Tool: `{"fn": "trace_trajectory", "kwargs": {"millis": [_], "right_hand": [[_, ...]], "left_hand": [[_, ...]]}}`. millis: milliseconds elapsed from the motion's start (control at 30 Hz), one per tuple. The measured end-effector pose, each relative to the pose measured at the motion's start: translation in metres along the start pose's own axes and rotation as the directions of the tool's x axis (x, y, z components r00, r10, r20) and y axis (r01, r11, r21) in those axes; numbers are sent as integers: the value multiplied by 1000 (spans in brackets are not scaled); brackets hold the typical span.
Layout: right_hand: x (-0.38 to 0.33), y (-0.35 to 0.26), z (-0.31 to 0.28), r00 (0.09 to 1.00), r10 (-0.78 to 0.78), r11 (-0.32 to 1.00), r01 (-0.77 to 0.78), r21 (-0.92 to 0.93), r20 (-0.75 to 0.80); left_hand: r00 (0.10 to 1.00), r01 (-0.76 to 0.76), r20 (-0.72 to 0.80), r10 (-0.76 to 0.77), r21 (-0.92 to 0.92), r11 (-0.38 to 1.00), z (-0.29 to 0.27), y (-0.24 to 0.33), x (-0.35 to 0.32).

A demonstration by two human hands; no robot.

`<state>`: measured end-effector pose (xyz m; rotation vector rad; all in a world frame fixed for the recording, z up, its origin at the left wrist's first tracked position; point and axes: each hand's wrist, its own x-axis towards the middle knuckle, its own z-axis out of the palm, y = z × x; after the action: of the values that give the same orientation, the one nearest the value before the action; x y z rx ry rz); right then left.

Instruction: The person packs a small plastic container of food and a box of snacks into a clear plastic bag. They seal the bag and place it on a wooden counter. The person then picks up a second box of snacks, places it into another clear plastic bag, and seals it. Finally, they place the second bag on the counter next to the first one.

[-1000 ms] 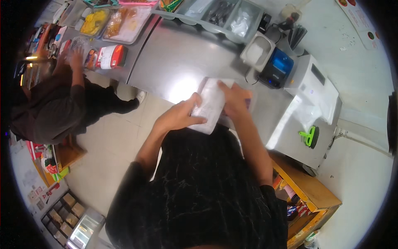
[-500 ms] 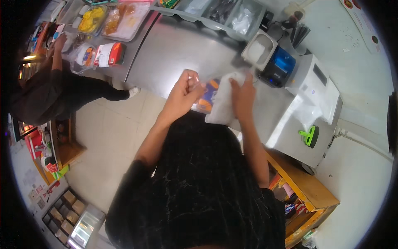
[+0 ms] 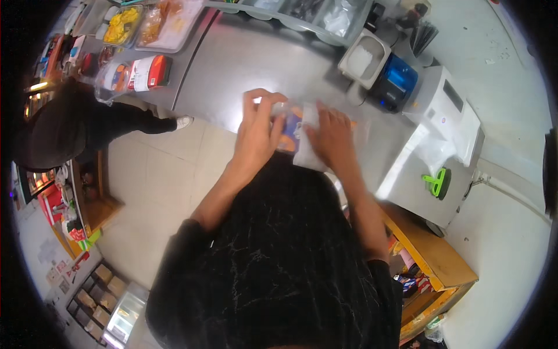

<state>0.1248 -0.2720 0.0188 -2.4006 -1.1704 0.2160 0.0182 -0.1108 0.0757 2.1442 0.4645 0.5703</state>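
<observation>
In front of my body, at the near edge of the steel counter [image 3: 232,64], is a clear plastic package with a purple and orange printed panel [image 3: 289,132]. The package's right part is a whitish sheet or pouch [image 3: 309,152]. My left hand [image 3: 256,128] has its fingers curled at the package's left edge, with the thumb along the printed panel. On the white part, my right hand [image 3: 335,138] grips with bent fingers and the thumb toward the middle. Some of its fingertips are blurred. Clear film sticks out past the right hand.
A metal container [image 3: 351,61] with white contents stands beside a blue-topped black device [image 3: 398,81]. Right of them are a white machine [image 3: 447,102] and a green-handled brush [image 3: 437,183]. A red and white box [image 3: 150,73] lies far left, near another person [image 3: 52,128]. Below right is a wooden shelf [image 3: 430,250].
My left hand has gone from a raised pinch to lying against the package's left edge. The right hand has come down over the white part. The view has shifted slightly.
</observation>
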Motion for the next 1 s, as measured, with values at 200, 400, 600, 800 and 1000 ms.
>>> {"fn": "trace_trajectory", "kwargs": {"millis": [200, 400, 600, 800, 1000], "right_hand": [[-8, 9, -15, 956, -260, 949, 279, -147, 135], [2, 10, -18, 936, -209, 968, 239, -73, 282], [27, 15, -14, 906, -119, 986, 154, -55, 407], [38, 20, -7, 898, -79, 988, 128, -85, 432], [35, 18, -5, 913, -61, 982, 127, -139, 403]], "left_hand": [[878, -298, 397, 268, 17, 954, 7, -15, -37], [746, -259, 659, -99, 424, 868, -5, -10, -40], [526, -719, 691, 495, 51, 693, -9, -21, -35], [437, -733, 729, 526, -50, 678, -11, -28, -37], [477, -727, 669, 570, -64, 684, -12, -29, -35]]}}
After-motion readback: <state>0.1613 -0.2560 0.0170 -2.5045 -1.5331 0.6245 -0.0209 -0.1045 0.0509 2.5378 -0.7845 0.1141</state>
